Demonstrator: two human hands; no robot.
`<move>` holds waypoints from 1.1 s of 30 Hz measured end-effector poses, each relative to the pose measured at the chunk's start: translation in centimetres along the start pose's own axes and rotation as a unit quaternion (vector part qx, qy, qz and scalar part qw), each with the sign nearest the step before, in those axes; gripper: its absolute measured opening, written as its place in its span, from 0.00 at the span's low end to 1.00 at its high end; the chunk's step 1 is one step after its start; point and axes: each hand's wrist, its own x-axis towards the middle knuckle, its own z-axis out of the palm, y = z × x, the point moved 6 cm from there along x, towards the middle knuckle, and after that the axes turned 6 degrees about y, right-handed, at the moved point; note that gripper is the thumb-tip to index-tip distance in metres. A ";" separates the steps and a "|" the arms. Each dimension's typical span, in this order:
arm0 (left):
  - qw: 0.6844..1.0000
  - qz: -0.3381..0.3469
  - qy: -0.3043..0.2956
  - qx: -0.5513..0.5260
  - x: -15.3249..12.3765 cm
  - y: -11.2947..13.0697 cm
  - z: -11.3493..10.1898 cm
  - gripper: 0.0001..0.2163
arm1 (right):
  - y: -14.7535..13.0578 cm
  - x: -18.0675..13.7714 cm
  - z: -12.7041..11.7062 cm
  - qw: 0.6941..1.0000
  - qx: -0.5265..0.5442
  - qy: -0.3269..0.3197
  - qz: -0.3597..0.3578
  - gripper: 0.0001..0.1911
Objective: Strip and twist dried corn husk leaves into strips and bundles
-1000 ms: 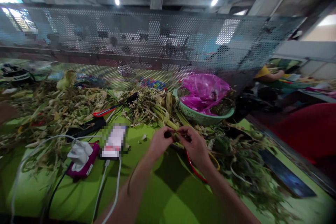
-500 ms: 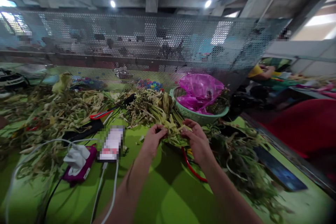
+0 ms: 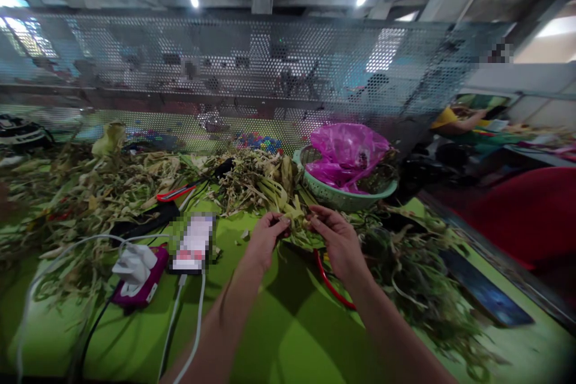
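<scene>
Thumb and forefinger of the left hand (image 3: 262, 241) pinch one edge of a pale leafy piece (image 3: 296, 227), and the right hand (image 3: 341, 245) pinches the opposite edge, its thumb and forefinger close together. I cannot tell from here how the other fingers lie. The piece is just on the near side of the green basket (image 3: 337, 195), slightly to its left, above a bright green table (image 3: 288, 342). A purple plastic bag (image 3: 348, 147) sits bunched in the basket.

Left of the basket is a heap of dried stems (image 3: 252, 183), and farther left spreads a mass of withered plants (image 3: 99, 183); an orange cutter (image 3: 176, 193) lies by it. Left of the basket and nearer the person, a phone (image 3: 195, 243) lies near a purple power block (image 3: 148, 288) with a white plug (image 3: 134, 264). On the near side of the basket, a red curved thing (image 3: 330, 281) shows beside the right wrist. To the right are darker green stalks (image 3: 423, 282). Behind the basket stands a perforated metal screen (image 3: 225, 60); well to its right I see a co-worker's yellow sleeve (image 3: 444, 117).
</scene>
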 end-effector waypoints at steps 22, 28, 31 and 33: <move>0.995 0.033 -0.006 0.091 -0.8 -0.1 0.8 0.16 | 2.2 -0.7 1.5 0.996 0.010 -0.060 0.065 0.19; 0.969 0.087 -0.041 0.228 -0.2 0.7 0.4 0.11 | 1.8 0.1 -0.2 0.999 0.022 0.028 0.041 0.20; 0.950 0.095 -0.058 0.292 0.0 1.0 0.3 0.07 | 1.6 0.3 -0.7 0.998 0.028 0.044 0.035 0.21; 0.936 0.123 -0.053 0.326 -0.1 1.8 0.3 0.05 | 1.5 0.3 -0.7 0.999 0.013 0.034 0.034 0.21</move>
